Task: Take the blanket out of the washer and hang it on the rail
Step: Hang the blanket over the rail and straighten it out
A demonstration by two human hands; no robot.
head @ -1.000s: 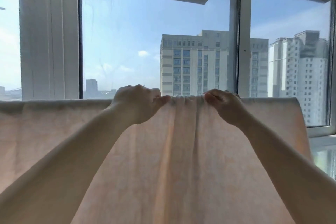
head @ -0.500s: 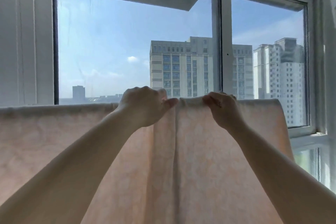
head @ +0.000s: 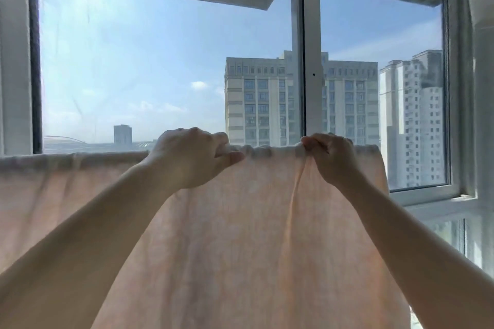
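Your left hand point(head: 187, 157) and right hand point(head: 330, 159) both pinch the top fold of the pale pink blanket point(head: 254, 235) with curled fingers point(head: 227, 153), and it hangs draped in front of the window point(head: 304, 61), its upper edge level across your view.

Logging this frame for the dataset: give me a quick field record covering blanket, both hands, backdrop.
blanket: pale pink blanket, draped at its top edge, hanging down; rail itself hidden under the fabric
left hand: left hand pinches the top edge
right hand: right hand grips bunched fabric at the top edge
gap between hands: short stretch of gathered edge
backdrop: window, tower blocks
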